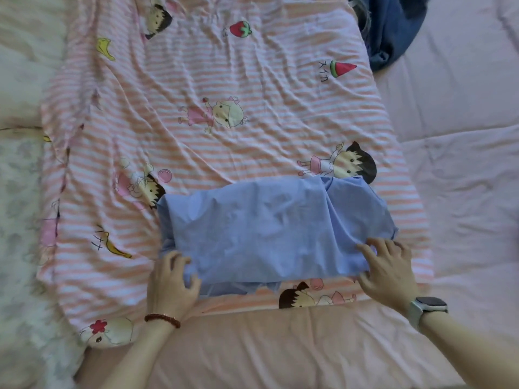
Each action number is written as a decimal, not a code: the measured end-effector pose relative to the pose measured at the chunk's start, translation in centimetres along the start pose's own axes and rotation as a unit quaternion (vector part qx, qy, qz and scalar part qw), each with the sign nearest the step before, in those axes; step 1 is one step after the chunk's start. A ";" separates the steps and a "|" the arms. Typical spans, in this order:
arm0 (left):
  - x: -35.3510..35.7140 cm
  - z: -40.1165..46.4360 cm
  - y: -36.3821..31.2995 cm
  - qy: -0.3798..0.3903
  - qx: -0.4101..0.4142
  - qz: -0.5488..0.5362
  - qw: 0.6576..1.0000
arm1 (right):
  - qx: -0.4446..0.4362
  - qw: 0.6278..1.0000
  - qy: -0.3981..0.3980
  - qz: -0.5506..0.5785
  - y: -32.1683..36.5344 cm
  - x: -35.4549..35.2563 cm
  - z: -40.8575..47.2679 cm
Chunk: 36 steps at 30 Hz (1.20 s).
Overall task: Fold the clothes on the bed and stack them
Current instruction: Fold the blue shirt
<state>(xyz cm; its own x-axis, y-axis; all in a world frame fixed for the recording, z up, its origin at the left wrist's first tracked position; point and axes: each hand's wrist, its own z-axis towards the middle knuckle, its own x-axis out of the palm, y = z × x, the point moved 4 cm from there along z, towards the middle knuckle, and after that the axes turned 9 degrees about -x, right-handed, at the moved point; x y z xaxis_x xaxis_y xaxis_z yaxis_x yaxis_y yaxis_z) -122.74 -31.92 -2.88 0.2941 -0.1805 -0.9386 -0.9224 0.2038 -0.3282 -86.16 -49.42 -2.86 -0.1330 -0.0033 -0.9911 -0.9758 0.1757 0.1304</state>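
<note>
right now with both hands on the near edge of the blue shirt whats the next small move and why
Probably lift that near edge and fold it away over the light blue shirt: left hand and right hand already grip its two near corners, and it lies partly folded and rumpled.

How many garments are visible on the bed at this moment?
2. A light blue garment lies near the front, gripped by the left hand and right hand. A dark blue garment sits at the far right corner, partly out of frame.
</note>
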 end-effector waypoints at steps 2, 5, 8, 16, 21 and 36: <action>-1.1 2.0 -1.0 -0.027 -0.139 -0.071 0.987 | -0.013 0.998 -0.058 0.028 2.2 -1.0 1.8; -0.8 5.4 -1.7 -0.019 -0.300 -0.167 0.939 | -0.008 0.998 -0.059 0.013 5.3 -0.6 5.1; -0.1 8.0 -2.2 -0.029 -0.333 -0.192 0.923 | 0.025 0.999 0.023 0.005 6.4 1.4 8.3; 0.5 10.1 1.9 -0.152 -0.418 -0.257 0.858 | 0.203 0.957 0.197 0.058 -1.4 5.2 10.3; 0.4 8.3 0.2 -0.139 -0.410 -0.214 0.876 | 0.186 0.976 0.068 0.094 -1.0 3.6 9.7; 10.6 0.6 -7.8 0.108 -0.023 0.156 0.982 | 0.165 0.972 0.141 0.089 0.3 6.3 4.4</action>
<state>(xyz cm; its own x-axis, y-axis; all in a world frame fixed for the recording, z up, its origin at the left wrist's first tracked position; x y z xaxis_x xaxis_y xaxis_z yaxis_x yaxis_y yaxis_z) -112.27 -34.88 -10.35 -0.0598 -0.3161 -0.9468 -0.9707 0.2394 -0.0186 -86.50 -45.05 -9.16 -0.3830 -0.2056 -0.9006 -0.8299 0.5046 0.2378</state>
